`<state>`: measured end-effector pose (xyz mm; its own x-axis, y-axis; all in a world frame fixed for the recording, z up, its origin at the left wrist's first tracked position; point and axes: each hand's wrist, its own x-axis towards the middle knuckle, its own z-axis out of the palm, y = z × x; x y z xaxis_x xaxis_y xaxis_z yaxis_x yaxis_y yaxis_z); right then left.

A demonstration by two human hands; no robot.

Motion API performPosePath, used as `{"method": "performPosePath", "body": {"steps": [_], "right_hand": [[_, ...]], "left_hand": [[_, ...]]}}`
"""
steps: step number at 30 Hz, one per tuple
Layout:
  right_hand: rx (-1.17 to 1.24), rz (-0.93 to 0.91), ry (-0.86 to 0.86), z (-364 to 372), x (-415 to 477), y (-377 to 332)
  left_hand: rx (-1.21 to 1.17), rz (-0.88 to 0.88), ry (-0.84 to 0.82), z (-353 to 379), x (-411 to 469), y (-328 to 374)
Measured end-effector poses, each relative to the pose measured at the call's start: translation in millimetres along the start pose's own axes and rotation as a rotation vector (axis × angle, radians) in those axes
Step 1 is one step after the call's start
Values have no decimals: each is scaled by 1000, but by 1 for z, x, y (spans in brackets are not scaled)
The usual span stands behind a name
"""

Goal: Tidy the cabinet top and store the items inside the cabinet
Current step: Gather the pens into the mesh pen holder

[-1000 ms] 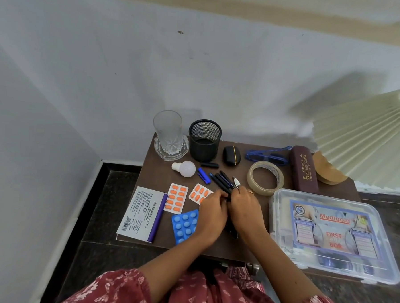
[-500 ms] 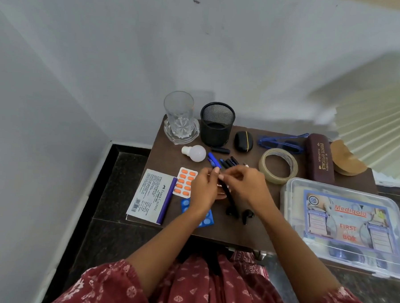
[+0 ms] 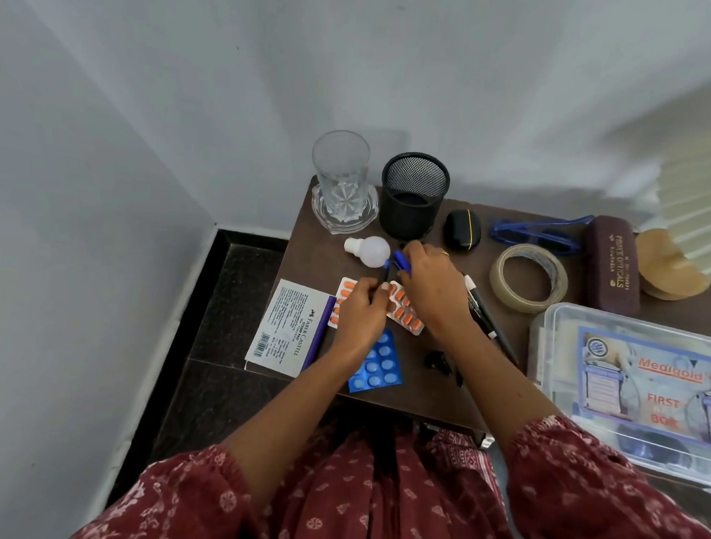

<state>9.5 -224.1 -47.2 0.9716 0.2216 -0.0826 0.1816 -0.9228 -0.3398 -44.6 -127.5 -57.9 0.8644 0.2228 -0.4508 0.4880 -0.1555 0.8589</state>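
My left hand [image 3: 360, 310] pinches a dark pen [image 3: 384, 273]; my right hand [image 3: 429, 289] closes on blue pens [image 3: 401, 265] — count unclear. At three o'clock the first-aid box [image 3: 644, 391] runs off-frame.

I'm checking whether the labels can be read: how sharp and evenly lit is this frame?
Head view: soft, even light; the first aid box lid shows glare and blur, its print partly readable; the lamp shade is smeared; edges bend from the wide lens.

Cabinet top [image 3: 503, 400], crowded edge to edge.
Glass [image 3: 341, 178] at eleven o'clock, pen holder [image 3: 414, 194] just right of it; tape roll [image 3: 528, 277] at two; first aid box [image 3: 636, 387] at four; blister packs [image 3: 375, 365] at seven.
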Motion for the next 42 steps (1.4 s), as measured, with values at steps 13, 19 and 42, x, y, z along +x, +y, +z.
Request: {"method": "performPosePath", "body": {"steps": [13,19,42], "right_hand": [[85,111,111,-2,-3,7],[661,267,109,-17,-3,24],[861,221,-154,-27,21,28]], "left_hand": [[39,67,-49,-5,3,-1],[44,70,-80,-7,7,0],[51,60,-212,-9,13,4]]}}
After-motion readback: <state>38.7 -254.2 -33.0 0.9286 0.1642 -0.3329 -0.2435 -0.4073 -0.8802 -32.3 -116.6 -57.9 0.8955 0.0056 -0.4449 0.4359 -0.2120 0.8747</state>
